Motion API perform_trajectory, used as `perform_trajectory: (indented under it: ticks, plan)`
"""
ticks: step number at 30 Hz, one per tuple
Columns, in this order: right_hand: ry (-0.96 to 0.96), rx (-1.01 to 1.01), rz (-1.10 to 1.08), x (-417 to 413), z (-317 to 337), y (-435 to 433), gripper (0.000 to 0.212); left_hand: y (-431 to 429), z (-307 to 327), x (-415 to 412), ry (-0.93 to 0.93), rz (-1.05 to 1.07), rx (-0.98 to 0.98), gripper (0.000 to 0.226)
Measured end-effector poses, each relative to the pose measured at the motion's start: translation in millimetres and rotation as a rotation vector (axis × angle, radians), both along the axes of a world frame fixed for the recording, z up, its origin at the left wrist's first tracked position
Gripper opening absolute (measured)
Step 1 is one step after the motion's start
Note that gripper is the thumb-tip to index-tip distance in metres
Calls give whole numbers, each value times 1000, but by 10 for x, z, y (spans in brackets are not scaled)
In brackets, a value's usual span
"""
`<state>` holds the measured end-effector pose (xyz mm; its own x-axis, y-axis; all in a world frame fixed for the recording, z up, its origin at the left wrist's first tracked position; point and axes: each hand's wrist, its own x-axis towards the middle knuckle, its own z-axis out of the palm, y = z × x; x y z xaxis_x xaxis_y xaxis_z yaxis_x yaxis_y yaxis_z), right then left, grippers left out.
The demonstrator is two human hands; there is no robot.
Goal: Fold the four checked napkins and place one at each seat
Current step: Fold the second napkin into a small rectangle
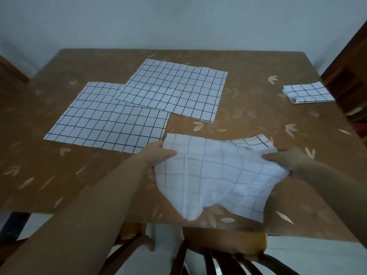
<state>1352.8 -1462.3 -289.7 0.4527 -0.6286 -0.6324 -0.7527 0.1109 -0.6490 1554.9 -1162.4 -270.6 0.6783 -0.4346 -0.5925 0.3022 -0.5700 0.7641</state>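
While the second of four napkins is being worked, the task is judged about a quarter done. The table (248,108) is covered by a brown leaf-print cloth. Two napkins are laid out flat and unfolded on it: the left flat napkin (107,124) and the far flat napkin (174,90), the far one overlapping the left one's far corner. The held napkin (214,179) is stretched between both hands over the near table edge, pale side up and rumpled, with a dark-checked corner shown behind it. The folded napkin (307,93) is set at the right side, in front of the right chair (347,76), so that seat is judged served.

The left edge is pinched by the left hand (158,153), thumb on top. The right edge is gripped, bunched, by the right hand (286,157).

Next, the cloth is judged to need flattening or edges matched before a clean fold can be made. The near chair (224,245) is the likely seat for it.

Fingers under the cloth are hidden. Whether the held napkin touches the table cannot be told, and its lower edge is blurred. The far seat is not shown and the side chairs are cut off.
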Motion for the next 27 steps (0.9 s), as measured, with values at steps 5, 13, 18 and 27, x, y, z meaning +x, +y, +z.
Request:
perform_trajectory:
  ticks: [5,13,18,27]
  plan:
    - [194,-499,282,83,-122,207,48,-27,-459,0,-241,-192,328,54]
    - [337,-907,619,264,-408,287,77,-55,-564,130,-431,-160,342,75]
    - [262,-942,836,402,-561,190,49,-212,-644,277,-915,-450,444,63]
    - [112,-956,716,477,-642,115,46,-457,-962,571,-1071,-534,298,32]
